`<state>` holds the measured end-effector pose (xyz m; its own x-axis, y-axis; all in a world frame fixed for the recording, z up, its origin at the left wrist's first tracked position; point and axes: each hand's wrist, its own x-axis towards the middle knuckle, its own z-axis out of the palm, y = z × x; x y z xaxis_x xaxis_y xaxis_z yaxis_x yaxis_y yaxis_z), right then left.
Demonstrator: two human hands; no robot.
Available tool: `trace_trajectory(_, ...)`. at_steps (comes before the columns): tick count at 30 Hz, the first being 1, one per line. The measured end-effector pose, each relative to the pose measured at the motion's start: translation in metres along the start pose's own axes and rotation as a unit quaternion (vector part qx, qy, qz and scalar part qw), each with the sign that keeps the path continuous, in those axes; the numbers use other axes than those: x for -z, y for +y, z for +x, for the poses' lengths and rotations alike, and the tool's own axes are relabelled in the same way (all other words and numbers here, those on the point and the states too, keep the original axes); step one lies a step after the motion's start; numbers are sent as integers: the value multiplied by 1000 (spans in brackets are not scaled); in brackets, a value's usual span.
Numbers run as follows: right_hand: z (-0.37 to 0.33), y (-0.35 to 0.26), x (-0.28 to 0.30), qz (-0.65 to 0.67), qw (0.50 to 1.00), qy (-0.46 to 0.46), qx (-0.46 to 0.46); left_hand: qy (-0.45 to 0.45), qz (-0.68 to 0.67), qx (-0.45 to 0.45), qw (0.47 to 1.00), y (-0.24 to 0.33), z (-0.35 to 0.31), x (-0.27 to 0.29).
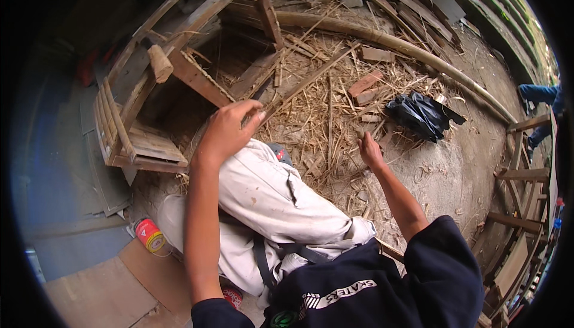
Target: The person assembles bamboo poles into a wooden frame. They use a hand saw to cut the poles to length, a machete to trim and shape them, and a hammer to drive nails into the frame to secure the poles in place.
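One narrow wooden strip [312, 82] slants over littered ground [442, 172], near end beside the left hand [230, 132] | left: fingers curled, grip can't be told | right hand [371, 150]: part-curled, contents unclear | advisable: steady the strip, fingertips clear of rough edges

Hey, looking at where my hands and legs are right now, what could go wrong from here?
Splinters: your bare left hand is close to the near end of a long wooden strip, which might prick you.
Slipping: loose wood scraps litter the ground and could shift underfoot.
Spills: the red-and-yellow can sits beside your pale trousers, so shifting your weight might knock it over.
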<state>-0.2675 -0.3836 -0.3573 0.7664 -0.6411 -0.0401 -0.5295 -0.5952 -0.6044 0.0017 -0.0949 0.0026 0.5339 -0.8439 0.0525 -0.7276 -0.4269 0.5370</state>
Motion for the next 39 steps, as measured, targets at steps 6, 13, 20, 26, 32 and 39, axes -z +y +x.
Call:
trace_trajectory(6,70,-130,-60,104,991,-59,59,87,45,98,990,-39,-24,43)
trace_trajectory(13,102,-241,-120,-17,995,-92,-26,225,-147,35,963,-55,-91,93)
trace_trajectory(20,138,-333,-167,144,959,-76,234,396,-157,65,903,-89,-157,135)
trace_trajectory(26,126,-387,-253,-23,924,-197,328,575,-218,199,763,-122,-161,150)
trace_trajectory(32,100,-414,-321,-294,860,-304,287,695,-153,192,676,-157,-161,156)
trace_trajectory(39,91,-452,-250,-322,822,-362,299,626,-196,132,744,-186,-154,141)
